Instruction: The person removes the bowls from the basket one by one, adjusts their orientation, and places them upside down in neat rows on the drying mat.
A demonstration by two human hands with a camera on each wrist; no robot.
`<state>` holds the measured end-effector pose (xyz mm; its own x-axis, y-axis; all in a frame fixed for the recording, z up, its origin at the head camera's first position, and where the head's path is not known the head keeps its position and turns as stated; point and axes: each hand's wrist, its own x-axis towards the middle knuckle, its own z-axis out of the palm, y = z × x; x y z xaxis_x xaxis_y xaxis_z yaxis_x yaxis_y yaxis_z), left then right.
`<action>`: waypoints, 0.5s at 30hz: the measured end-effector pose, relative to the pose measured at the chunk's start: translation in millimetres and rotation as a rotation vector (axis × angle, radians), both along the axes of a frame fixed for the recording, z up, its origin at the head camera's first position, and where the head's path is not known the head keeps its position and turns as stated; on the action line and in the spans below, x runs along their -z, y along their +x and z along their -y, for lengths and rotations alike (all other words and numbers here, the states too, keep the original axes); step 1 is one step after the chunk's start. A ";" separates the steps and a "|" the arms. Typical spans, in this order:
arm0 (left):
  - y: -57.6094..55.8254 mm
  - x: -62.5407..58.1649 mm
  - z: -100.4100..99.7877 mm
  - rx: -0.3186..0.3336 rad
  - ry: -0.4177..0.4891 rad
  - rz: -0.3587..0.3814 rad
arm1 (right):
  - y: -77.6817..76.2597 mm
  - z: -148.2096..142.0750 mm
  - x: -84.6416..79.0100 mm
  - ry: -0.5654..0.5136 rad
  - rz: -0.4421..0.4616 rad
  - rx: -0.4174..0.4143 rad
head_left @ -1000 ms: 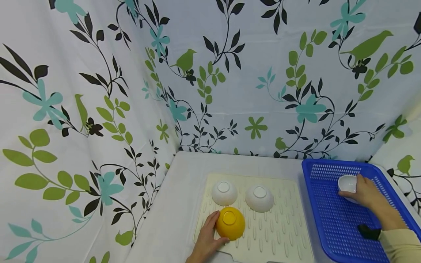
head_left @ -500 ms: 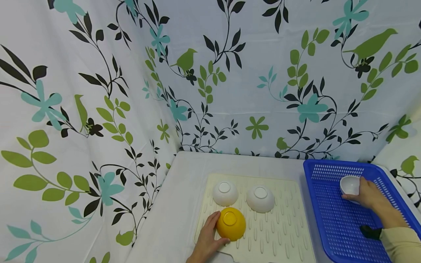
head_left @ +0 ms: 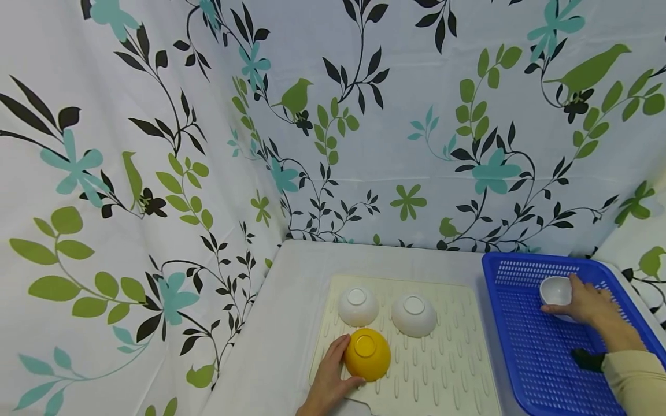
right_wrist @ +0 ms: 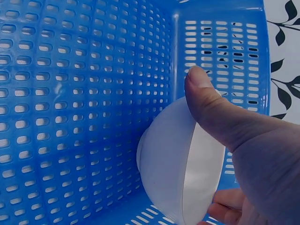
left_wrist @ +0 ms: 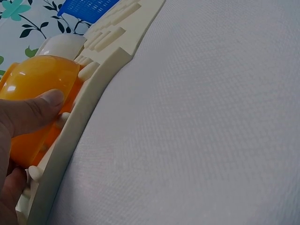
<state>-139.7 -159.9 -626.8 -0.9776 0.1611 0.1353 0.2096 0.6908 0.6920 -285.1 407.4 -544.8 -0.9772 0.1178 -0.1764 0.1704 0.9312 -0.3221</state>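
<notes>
My left hand holds an upside-down yellow bowl on the cream ribbed drying board. In the left wrist view its thumb lies across the side of the orange-looking bowl, with a finger low by the rim. Far to the right, my right hand grips a small white bowl inside the blue perforated basket. That white bowl stands upright against the basket floor in the right wrist view; my thumb is at its rim and the fingers are on the far side.
Two more white bowls sit upside down on the board behind the yellow one, a left one and a right one. White cloth covers the table. A leaf-patterned curtain rises along the back and left.
The view shifts slightly. My right hand and the white bowl stay nearly in place in the basket, and my left hand stays on the yellow bowl.
</notes>
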 end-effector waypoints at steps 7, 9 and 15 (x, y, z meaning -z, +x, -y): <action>0.7 -0.8 -0.5 0.002 -0.006 -0.013 | 4.2 1.6 -0.1 0.035 -0.047 0.019; 0.6 -1.0 -0.8 -0.001 -0.003 -0.002 | 4.8 3.0 0.9 0.035 -0.059 0.019; 0.2 -0.4 -2.4 -0.011 0.002 0.031 | 8.3 7.9 1.5 0.017 -0.083 0.037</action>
<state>-139.5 -157.5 -626.4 -0.9831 0.1501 0.1049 0.1802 0.6916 0.6994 -276.8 399.5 -546.3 -0.9833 0.1566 -0.0928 0.1785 0.9303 -0.3206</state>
